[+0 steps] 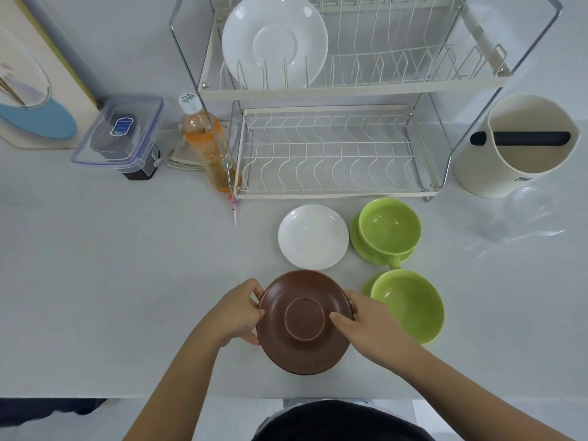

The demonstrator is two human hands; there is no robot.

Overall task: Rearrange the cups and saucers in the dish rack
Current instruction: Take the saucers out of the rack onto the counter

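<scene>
Fingers of both hands curl round the rim of a brown saucer, which is turned upside down so that its foot ring faces the camera. The left hand grips the left edge, and the right hand grips the right edge, with the thumb lying on the underside. The saucer is held over the white bench; whether it touches the bench I cannot tell.

Just beyond the fingers lies a white saucer on the bench. Right of the right fingers stands a green cup on a green saucer, and beyond it a second green cup on its own green saucer.

Farther beyond stands the dish rack. A white plate stands upright in its upper tier.
</scene>
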